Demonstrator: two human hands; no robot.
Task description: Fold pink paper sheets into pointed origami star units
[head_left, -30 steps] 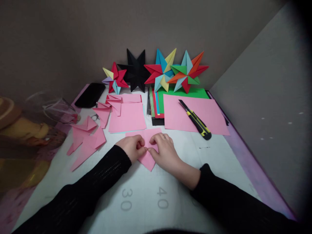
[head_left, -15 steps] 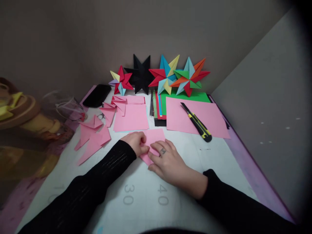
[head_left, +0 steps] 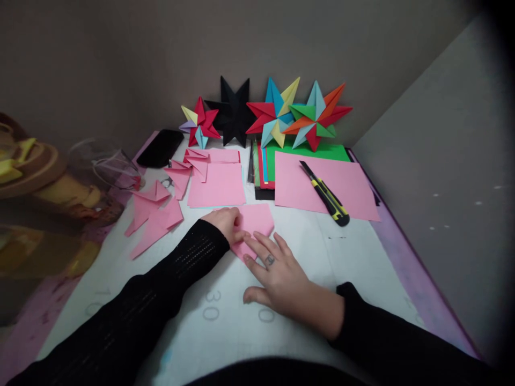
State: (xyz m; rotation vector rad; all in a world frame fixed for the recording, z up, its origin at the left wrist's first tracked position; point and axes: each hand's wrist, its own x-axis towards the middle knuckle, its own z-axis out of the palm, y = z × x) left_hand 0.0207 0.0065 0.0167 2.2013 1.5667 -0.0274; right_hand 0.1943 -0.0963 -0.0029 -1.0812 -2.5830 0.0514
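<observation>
A partly folded sheet of pink paper [head_left: 258,217] lies flat on the table in front of me. My left hand [head_left: 226,223] is closed on its left side, the fingers curled and the thumb pressed down near the middle; what lies under the fingers is hidden. Over the paper's lower right edge spreads my right hand [head_left: 277,268], fingers apart and thumb stretched away, with only the fingertips at the paper. Folded pink paper pieces [head_left: 155,228] lie to the left of my hands. Just behind the sheet is a stack of pink paper squares [head_left: 216,185].
A black and yellow utility knife [head_left: 325,194] rests on a large pink sheet [head_left: 356,187] at the right. Paper stars, one black [head_left: 234,112], lean against the wall. A phone [head_left: 160,148] and a clear glass [head_left: 115,163] stand back left.
My right hand has slid back toward me and its fingers and thumb have spread. My left hand stays on the paper. The camera view has tilted slightly down.
</observation>
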